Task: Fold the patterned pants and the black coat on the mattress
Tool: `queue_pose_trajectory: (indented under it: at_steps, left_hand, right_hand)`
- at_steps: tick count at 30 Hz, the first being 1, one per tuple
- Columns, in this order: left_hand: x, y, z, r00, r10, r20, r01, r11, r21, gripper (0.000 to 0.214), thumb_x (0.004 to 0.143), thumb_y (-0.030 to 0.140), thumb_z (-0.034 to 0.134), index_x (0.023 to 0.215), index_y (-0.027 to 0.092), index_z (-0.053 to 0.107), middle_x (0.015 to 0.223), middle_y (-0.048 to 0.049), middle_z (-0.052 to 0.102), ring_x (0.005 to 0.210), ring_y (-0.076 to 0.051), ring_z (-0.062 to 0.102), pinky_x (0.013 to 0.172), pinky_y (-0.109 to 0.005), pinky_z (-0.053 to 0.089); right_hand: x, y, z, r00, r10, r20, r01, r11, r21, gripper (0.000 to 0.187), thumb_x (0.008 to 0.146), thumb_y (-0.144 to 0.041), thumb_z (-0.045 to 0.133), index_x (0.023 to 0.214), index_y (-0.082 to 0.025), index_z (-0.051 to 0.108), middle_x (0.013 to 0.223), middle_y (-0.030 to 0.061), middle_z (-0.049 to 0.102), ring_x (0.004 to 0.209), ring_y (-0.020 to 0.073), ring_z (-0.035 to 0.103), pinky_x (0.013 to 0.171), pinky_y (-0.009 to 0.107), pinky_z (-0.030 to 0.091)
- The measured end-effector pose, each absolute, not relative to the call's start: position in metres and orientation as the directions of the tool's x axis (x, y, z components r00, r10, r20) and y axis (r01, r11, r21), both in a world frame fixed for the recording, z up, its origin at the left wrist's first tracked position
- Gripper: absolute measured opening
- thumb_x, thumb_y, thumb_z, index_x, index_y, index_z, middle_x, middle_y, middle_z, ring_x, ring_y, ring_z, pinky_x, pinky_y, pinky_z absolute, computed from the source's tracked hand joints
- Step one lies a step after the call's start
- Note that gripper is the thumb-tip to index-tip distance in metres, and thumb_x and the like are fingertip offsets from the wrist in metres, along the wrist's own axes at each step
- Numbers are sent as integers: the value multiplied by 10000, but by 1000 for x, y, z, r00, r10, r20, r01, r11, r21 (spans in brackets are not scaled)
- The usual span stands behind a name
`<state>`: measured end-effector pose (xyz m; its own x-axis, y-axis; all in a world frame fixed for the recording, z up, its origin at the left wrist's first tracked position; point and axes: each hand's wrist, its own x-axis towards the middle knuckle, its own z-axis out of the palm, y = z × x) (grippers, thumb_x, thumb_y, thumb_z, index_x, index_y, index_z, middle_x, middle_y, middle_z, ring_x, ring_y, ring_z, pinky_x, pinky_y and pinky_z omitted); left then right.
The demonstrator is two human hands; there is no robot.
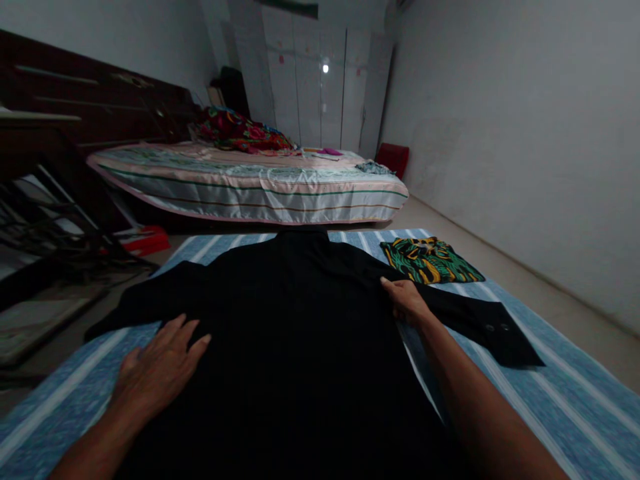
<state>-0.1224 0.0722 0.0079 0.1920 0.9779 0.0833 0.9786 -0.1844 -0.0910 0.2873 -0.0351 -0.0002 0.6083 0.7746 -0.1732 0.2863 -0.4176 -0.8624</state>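
A long-sleeved black shirt (300,333) lies spread out, collar away from me, on a blue-and-white striped cloth (205,248). My left hand (160,363) rests on its left side below the sleeve, fingers apart and nothing gripped. On the other side, my right hand (407,300) pinches the shirt's edge near the armpit, thumb pointing toward the collar. The right sleeve reaches outward, showing two buttons at its cuff, while the left sleeve angles down to the left. The shirt's lower end runs out of view.
A folded green, yellow and black patterned cloth (431,260) lies beyond my right hand. Farther back stands a bed (280,193) with a red floral blanket (240,130). A dark metal-framed stand (55,193) is at left, near a red box (147,240). A wall (540,133) borders the right.
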Motion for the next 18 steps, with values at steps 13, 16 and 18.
queue_pose_trajectory:
  at_steps: [13, 16, 18]
  left_hand:
    - [-120, 63, 13, 145, 989, -17, 986, -146, -84, 567, 926, 410, 237, 1382, 103, 378, 1499, -149, 267, 1380, -280, 238, 1062, -536, 245]
    - [-119, 54, 13, 127, 992, -14, 991, -128, -34, 573, 922, 436, 262, 1383, 117, 376, 1496, -136, 280, 1383, -276, 230, 1069, -543, 233]
    - [-119, 49, 12, 115, 993, 3, 993, -115, 4, 585, 920, 462, 274, 1388, 123, 367, 1494, -131, 286, 1384, -276, 226, 1073, -541, 228]
  right_hand:
    - [285, -37, 0, 656, 754, 46, 632, -514, -580, 204, 841, -282, 499, 701, -175, 601, 757, 82, 653, 786, 197, 626, 609, 235, 412]
    - [277, -46, 3, 631, 775, 37, 703, -550, -452, 248, 876, -306, 443, 834, -153, 633, 829, 159, 660, 843, 272, 636, 644, 311, 433]
    - [274, -50, 2, 616, 787, 26, 779, -604, -168, 336, 914, -366, 362, 947, -167, 630, 808, 158, 665, 804, 284, 653, 620, 333, 445]
